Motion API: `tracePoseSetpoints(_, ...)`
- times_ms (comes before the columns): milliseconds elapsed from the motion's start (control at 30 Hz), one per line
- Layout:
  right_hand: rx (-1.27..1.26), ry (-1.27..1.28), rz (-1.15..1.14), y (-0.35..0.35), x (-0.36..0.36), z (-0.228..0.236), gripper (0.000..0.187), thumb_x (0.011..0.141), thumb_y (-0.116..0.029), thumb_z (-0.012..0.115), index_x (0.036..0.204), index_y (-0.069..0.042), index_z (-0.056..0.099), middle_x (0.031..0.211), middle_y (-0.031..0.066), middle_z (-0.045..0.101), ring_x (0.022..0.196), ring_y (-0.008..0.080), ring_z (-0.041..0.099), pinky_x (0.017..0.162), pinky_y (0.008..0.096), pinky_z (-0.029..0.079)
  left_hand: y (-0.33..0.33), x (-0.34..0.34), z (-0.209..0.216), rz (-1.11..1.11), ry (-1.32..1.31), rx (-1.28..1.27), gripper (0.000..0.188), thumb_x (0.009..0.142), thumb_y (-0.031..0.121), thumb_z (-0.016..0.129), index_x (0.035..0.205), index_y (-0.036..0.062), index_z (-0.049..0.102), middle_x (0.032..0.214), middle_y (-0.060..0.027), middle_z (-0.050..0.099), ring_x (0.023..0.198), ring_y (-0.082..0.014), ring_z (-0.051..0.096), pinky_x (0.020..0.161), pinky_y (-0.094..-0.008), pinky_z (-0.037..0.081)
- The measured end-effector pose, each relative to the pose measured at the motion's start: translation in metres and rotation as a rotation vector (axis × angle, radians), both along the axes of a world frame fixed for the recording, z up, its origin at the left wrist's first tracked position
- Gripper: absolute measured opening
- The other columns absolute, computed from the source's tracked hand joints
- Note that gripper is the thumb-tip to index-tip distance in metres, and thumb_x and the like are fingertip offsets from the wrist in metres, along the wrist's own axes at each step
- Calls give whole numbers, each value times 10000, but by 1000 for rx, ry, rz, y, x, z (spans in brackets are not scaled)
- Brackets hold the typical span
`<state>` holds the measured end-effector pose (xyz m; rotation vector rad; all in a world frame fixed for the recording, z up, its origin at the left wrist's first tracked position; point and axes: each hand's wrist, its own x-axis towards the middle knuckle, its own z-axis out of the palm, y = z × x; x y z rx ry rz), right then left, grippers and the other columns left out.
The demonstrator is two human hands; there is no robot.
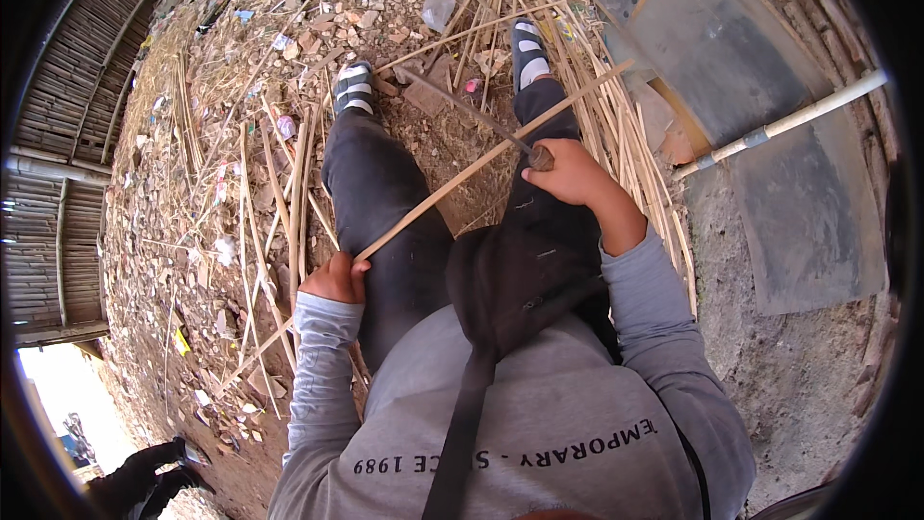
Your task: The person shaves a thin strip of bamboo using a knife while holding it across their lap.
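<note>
While I watch the head view from a distance, I log both hands as apart from each other, each clamped on something. Left hand [335,279]: gripping the near end of a long, flat, pale strip [438,195], beside the left thigh [385,279]. The strip slants up across both legs, its far end free above other strips. Right hand [579,175]: fist around the stubby handle [542,160] of a long dark blade [472,114], which crosses the strip just inside the right leg [551,108] and points away to the left. Whether the edge bites or merely passes alongside, I cannot tell. Progress, as I judge it: mid-work on this one piece, probably being trimmed or smoothed. Many more strips lie on the littered ground [245,453], a loose group at left [302,193] and a denser heap at right [643,183]. I cannot sort finished from unworked among them, so the count remaining is unknown; at minimum, I estimate, this strip needs completing.
</note>
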<state>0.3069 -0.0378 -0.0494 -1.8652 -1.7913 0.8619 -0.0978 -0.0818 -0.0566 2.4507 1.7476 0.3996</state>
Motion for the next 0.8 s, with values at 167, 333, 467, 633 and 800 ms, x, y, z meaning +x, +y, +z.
tracePoseSetpoints(167,-27,-41,110,11,15,2,292,793,-245,788,852,5,648,711,148,616,665,280,608,654,419,471,-2,-7,-3,-4,-13,-19,347,1000,400,576,871,79,554,701,-184,634,642,-428,638,573,-526,499)
tracePoseSetpoints(333,49,-17,-83,8,24,-6,284,794,-257,777,889,-11,672,758,189,646,732,351,641,691,443,492,2,2,6,19,18,-70,361,1012,413,548,881,77,556,718,-203,647,656,-443,643,579,-540,494)
tracePoseSetpoints(467,21,-105,133,-4,-14,17,272,807,-267,752,912,-26,681,812,203,669,796,392,661,716,454,510,4,-7,1,0,-17,-129,371,1018,415,535,887,69,554,722,-213,646,660,-464,635,581,-552,488)
tracePoseSetpoints(633,21,-31,-72,12,24,5,265,806,-260,757,902,-27,674,817,202,674,797,399,652,715,454,505,3,1,6,27,-18,-132,354,1022,404,532,911,71,576,742,-217,653,686,-463,641,609,-548,495)
tracePoseSetpoints(800,68,-63,-58,8,12,-1,263,803,-270,763,900,-40,682,843,210,685,837,408,667,734,467,514,6,-2,14,58,31,-245,353,1025,404,527,920,73,589,757,-217,658,682,-457,643,612,-544,501)
